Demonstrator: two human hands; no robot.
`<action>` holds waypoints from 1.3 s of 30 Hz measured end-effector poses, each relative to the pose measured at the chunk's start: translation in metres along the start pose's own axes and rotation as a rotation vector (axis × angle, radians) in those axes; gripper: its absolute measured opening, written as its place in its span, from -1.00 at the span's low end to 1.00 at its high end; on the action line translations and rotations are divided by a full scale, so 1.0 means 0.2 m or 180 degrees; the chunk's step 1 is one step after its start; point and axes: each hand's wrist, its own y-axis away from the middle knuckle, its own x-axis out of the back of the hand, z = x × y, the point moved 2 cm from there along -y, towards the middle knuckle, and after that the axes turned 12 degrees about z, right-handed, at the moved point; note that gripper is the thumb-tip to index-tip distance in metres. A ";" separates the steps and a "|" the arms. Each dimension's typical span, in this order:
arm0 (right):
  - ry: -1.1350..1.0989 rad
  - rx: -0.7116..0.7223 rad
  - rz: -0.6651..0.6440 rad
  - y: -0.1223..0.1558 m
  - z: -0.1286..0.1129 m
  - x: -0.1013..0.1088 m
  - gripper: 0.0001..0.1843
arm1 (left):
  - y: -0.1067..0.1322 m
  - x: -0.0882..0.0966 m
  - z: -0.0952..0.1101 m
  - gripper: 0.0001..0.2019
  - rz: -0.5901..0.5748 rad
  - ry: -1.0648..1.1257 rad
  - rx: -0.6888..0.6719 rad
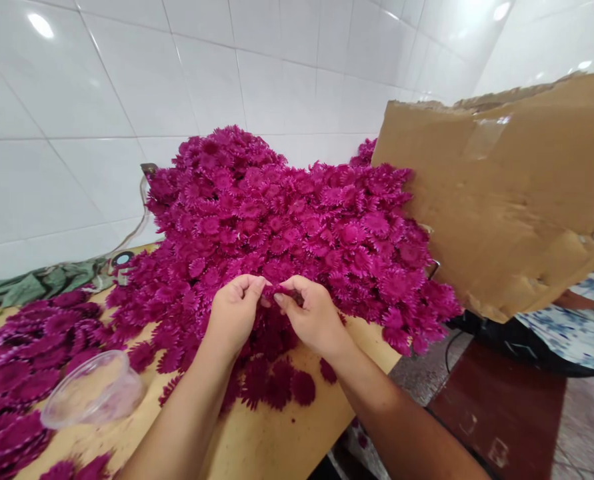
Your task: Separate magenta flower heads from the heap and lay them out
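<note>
A big heap of magenta fabric flower heads (297, 220) covers the back of a wooden table (271, 440). My left hand (234, 313) and my right hand (311, 317) meet at the heap's front edge. Between their fingertips they pinch one magenta flower piece (275, 291). Several loose flower heads (281, 387) lie on the table just below my wrists.
A clear plastic cup (94, 390) lies on its side at the left. More flat flower heads (21, 373) spread at the far left. A large cardboard sheet (507, 193) stands at the right. Green cloth (41, 283) lies by the white tiled wall (77, 133). The table edge runs diagonally at lower right.
</note>
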 end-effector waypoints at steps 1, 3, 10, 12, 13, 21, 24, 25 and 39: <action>0.0004 -0.0018 0.0063 0.01 0.00 0.00 -0.90 | 0.00 0.00 0.00 -0.80 0.0061 0.0004 -0.0010; 0.0123 -0.0016 0.0188 0.02 0.00 0.00 -0.87 | -0.01 0.00 0.00 -0.81 0.0173 -0.0002 -0.0033; 0.0614 0.0463 0.0669 0.07 -0.04 -0.01 -0.74 | 0.00 0.00 0.01 -0.83 0.0509 0.0159 -0.0093; 0.0710 0.0591 0.0671 0.09 -0.07 -0.03 -0.70 | 0.01 -0.01 0.01 -0.83 0.0559 0.0253 -0.0082; 0.0765 0.0647 0.0676 0.10 -0.08 -0.03 -0.68 | 0.01 -0.01 0.02 -0.83 0.0563 0.0295 -0.0056; 0.0528 0.0552 0.1305 0.19 -0.04 0.13 -0.69 | -0.13 0.25 0.09 -0.89 0.1975 0.1057 0.0579; 0.0641 0.0344 0.1124 0.08 0.04 0.19 -0.70 | -0.13 0.28 0.13 -0.96 0.1517 0.1097 0.0599; 0.0717 0.0332 0.1072 0.03 0.06 0.19 -0.67 | -0.12 0.25 0.14 -0.92 0.1157 0.1069 0.0631; -0.0198 -0.0010 0.0076 -0.08 -0.07 -0.06 -0.85 | 0.00 0.07 0.08 -0.58 -0.0484 0.0918 0.0675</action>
